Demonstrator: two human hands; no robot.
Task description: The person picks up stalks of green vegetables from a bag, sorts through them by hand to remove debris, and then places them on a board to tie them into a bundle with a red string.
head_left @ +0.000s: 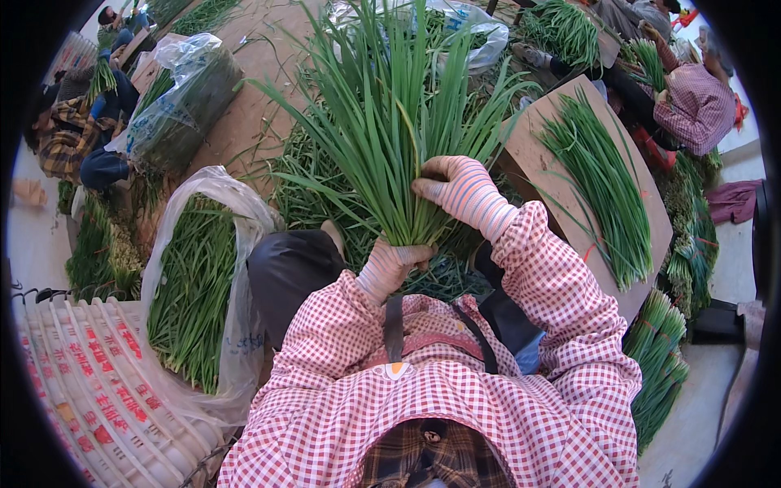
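Note:
A loose bunch of long, flat green chives (382, 154) fans upward and away from me. Around its lower stems my left hand (390, 264), in a striped knit glove with fingertips bare, is closed. My right hand (464, 191), gloved the same way, pinches at the right side of the bunch. A yellowish chive leaf (413, 134) runs down into its thumb and fingers; the other leaves partly hide the exact grip. Beneath the bunch, loose chive leaves (313, 191) cover the floor between my knees.
On my right, a board (525, 154) carries a pile of chives (598, 187), with tied bundles (655, 358) beyond. An open plastic bag (244, 203) full of chives stands left, beside a white crate (98, 382). Other people (700, 102) sit working around the far edges.

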